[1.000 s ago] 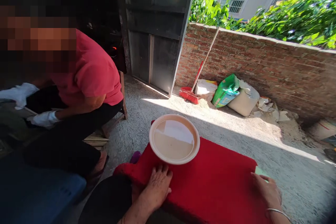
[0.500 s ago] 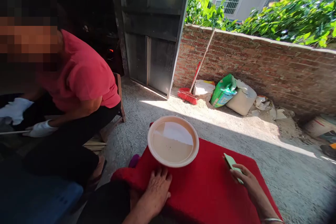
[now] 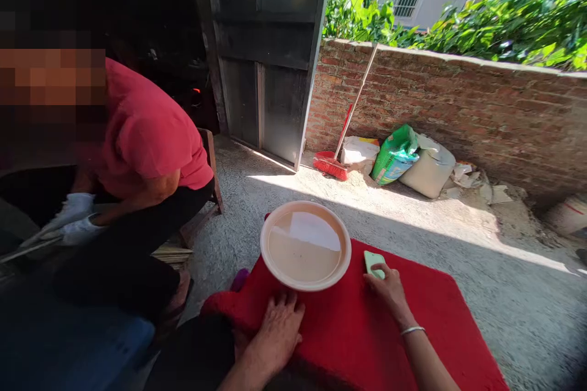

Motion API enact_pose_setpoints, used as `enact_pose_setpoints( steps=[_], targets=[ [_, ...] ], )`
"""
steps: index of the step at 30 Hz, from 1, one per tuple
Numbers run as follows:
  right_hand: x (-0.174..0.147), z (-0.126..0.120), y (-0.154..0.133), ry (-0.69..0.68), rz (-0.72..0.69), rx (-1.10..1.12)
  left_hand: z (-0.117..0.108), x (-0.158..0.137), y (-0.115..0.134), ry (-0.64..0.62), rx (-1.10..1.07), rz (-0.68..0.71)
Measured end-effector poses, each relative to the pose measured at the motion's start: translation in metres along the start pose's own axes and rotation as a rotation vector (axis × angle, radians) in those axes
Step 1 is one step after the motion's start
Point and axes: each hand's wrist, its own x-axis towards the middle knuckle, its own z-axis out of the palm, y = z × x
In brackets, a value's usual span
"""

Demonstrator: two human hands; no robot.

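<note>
My left hand [image 3: 282, 327] lies flat on the red cloth [image 3: 348, 330] of a low table, its fingers spread, just below the front rim of a pale basin [image 3: 266, 256]. Cloudy water in the basin reflects a bright patch. My right hand [image 3: 387, 288], with a silver bangle on the wrist, grips a light green phone [image 3: 375, 261] by its near end. The phone is over the cloth, right of the basin; whether it touches the cloth I cannot tell. Part of it is hidden under my fingers.
At left a person in a red shirt [image 3: 153, 128] sits with white gloves [image 3: 80, 229], holding a thin rod. A metal door [image 3: 279, 104] stands behind. A red broom [image 3: 331, 165], a green sack [image 3: 394, 156] and a pale sack [image 3: 428, 168] rest by the brick wall [image 3: 481, 116].
My right hand has moved left with the phone, from the table's right side to near the basin, and the phone's broad face now shows. My left hand stays put. The person's gloved hands have come together.
</note>
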Motion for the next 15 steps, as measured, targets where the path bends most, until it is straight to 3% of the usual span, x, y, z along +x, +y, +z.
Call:
enact_pose_setpoints(
  steps=[3, 6, 8, 10, 12, 15],
  targets=[
    [-0.029, 0.023, -0.009, -0.295, -0.112, 0.12, 0.001, 0.001, 0.0, 0.015, 0.008, 0.011],
    [-0.037, -0.002, 0.011, -0.497, -0.087, 0.239, -0.002, 0.0, 0.003, 0.009, 0.001, 0.0],
    [-0.025, -0.038, 0.035, -0.371, 0.018, 0.261, -0.006, -0.003, 0.006, -0.003, -0.008, -0.013],
    [-0.006, -0.081, 0.063, -0.069, 0.157, 0.19, -0.008, -0.004, 0.007, 0.003, -0.019, -0.018],
    [0.011, -0.12, 0.086, 0.146, 0.28, 0.101, -0.005, -0.004, 0.006, 0.016, -0.029, -0.009],
    [0.027, -0.154, 0.104, 0.322, 0.389, -0.036, 0.007, 0.001, 0.0, 0.021, -0.033, 0.016]
  ],
)
